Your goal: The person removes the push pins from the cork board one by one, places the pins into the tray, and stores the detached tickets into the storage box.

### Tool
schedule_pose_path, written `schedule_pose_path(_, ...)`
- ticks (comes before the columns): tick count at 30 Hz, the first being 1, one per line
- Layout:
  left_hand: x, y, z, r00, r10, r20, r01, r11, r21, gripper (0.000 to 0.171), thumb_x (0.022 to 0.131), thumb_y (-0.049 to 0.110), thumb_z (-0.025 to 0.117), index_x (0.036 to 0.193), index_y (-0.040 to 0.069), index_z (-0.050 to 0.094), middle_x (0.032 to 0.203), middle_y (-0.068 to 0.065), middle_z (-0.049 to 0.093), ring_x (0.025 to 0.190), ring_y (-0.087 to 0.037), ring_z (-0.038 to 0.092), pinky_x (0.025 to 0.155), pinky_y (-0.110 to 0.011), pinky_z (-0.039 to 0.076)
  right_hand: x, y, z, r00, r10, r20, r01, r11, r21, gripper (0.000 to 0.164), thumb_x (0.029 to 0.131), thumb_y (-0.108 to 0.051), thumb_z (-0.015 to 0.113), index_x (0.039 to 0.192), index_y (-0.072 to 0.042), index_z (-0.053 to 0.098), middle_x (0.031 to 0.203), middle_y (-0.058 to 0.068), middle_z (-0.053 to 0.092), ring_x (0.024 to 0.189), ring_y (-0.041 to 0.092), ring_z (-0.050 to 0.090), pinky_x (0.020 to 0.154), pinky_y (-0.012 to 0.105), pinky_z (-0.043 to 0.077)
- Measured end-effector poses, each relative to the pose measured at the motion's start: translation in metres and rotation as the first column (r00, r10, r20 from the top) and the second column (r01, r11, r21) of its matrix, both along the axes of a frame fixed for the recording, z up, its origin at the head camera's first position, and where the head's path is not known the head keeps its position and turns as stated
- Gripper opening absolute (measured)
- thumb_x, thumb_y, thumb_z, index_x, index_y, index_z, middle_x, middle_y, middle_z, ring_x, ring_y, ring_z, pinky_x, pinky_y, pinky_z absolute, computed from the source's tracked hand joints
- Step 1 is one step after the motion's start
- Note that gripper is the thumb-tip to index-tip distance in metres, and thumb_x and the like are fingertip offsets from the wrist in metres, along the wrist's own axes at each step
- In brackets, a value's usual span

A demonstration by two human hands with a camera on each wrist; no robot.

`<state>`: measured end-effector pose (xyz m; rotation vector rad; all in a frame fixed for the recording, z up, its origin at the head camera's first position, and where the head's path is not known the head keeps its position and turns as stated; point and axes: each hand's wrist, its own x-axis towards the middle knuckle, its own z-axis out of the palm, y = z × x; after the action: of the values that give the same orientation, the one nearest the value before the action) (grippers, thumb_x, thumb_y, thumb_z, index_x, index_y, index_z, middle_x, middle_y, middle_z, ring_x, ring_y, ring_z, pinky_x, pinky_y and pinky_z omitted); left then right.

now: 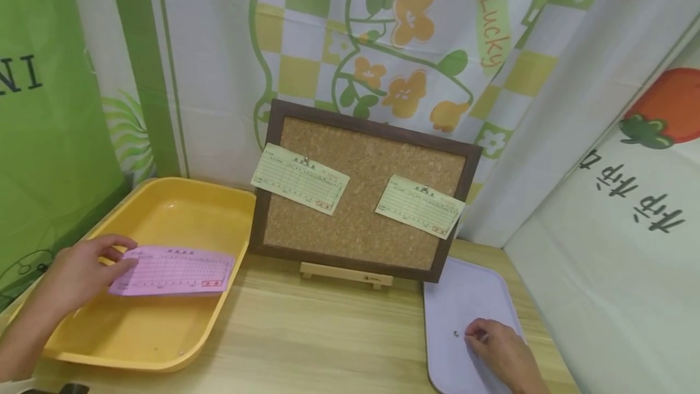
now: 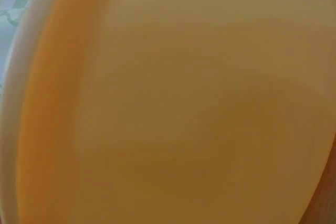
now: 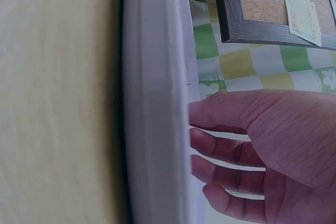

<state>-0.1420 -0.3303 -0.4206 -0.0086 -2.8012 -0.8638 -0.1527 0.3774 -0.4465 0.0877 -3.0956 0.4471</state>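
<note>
My left hand [image 1: 79, 272] pinches the left end of a pink printed slip [image 1: 175, 272], which is held above a yellow tray [image 1: 131, 327]. On the right, my right hand [image 1: 505, 351] is low over a lavender tray [image 1: 473, 297], its thumb and forefinger close together. A small shiny pin [image 1: 456, 334] lies just left of those fingertips; whether they grip another is too small to tell. In the right wrist view the tray's rim [image 3: 157, 103] hides the fingertips. Two pale green slips, one left [image 1: 301, 179] and one right [image 1: 420, 207], hang pinned to a framed corkboard [image 1: 355, 217].
The corkboard leans on a small wooden stand [image 1: 347, 274] on the wood-grain table [image 1: 306, 333], between both trays. Behind it hangs a patterned curtain [image 1: 219, 65]. A white printed cloth [image 1: 612, 284] borders the right side.
</note>
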Motion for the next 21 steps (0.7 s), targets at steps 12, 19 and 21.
schedule_pose_path(12, 0.002, 0.001, 0.002, 1.000, -0.025, 0.008, 0.025, 0.999, -0.042, 0.027, 0.091, 0.015, 0.078, 0.107, -0.004, 0.067, 0.085, -0.012, 0.071, 0.072, -0.024, 0.062, 0.061, -0.037, 0.044, 0.010, -0.019, 0.022, 0.957, 0.070, -0.283, -0.047, 0.995, 0.089, 0.009, 0.086, -0.013, 0.080, 0.089, -0.018, 0.073, 0.087, -0.004, 0.068, 0.075, 0.020, 0.065, 0.062, 0.041, 0.052)
schedule_pose_path(19, 0.005, 0.007, 0.005, 0.999, -0.037, 0.017, 0.039, 0.994, -0.104, 0.034, 0.095, 0.023, 0.074, 0.110, -0.006, 0.067, 0.084, -0.006, 0.070, 0.070, -0.022, 0.062, 0.063, -0.041, 0.046, 0.010, -0.044, 0.035, 0.910, 0.141, -0.389, -0.122, 0.990, 0.073, 0.013, 0.084, -0.011, 0.082, 0.092, -0.018, 0.074, 0.084, -0.008, 0.068, 0.074, 0.018, 0.065, 0.060, 0.037, 0.051)
schedule_pose_path(21, 0.006, 0.012, 0.007, 0.998, -0.055, -0.007, 0.054, 0.992, -0.115, 0.032, 0.095, 0.023, 0.074, 0.109, -0.005, 0.067, 0.084, -0.005, 0.070, 0.070, -0.022, 0.063, 0.063, -0.041, 0.047, 0.009, -0.049, 0.036, 0.893, 0.161, -0.421, -0.142, 0.987, 0.077, 0.015, 0.083, -0.011, 0.083, 0.090, -0.020, 0.073, 0.083, -0.011, 0.066, 0.073, 0.016, 0.065, 0.059, 0.034, 0.051)
